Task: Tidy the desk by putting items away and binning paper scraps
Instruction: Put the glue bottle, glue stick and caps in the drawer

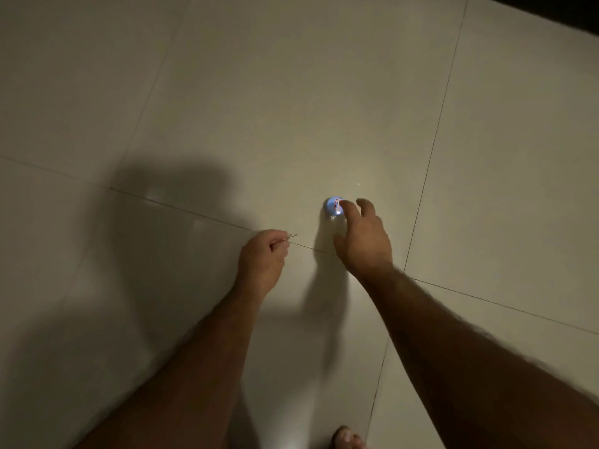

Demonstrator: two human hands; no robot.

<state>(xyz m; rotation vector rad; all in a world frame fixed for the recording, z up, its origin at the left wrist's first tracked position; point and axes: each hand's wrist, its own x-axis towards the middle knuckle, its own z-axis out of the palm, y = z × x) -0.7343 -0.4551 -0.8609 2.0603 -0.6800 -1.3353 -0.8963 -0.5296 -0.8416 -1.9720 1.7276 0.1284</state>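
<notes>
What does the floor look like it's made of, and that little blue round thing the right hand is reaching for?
Floor: looks like glazed ceramic or stone tile, pale and glossy; thin grout lines cross it and it reflects a soft sheen. Blue round thing: probably a plastic bottle cap with a printed red and white mark, on what seems a clear bottle seen from above; too dim to be sure. The right hand reaches over it.

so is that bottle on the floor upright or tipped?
Upright: the bottle shows its blue cap end-on, clear body below. The right hand reaches around it.
</notes>
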